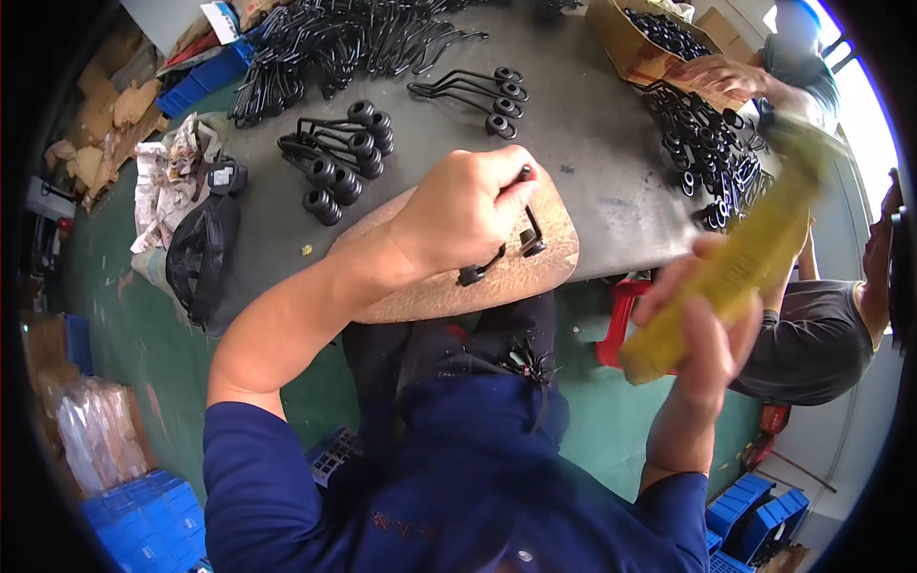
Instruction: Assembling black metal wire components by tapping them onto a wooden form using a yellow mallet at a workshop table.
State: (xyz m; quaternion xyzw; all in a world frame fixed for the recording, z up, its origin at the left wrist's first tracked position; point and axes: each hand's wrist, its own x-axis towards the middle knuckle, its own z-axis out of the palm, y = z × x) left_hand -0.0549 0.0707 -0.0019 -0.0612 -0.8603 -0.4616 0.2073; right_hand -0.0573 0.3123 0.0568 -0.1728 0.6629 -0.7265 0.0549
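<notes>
1 black bent-wire part (504,250), round end caps

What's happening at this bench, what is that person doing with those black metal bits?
A person at a grey table presses a bent black wire part onto a wooden block with the left hand. The right hand grips a raised yellow mallet-like stick, blurred. Similar parts with black round end caps lie in rows behind, and another person's hand reaches into a cardboard box.

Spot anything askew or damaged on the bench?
Nothing damaged. The round wooden board overhangs the table edge; left hand holds a black bent rod on it. Right hand grips a blurred yellow bar.
</notes>
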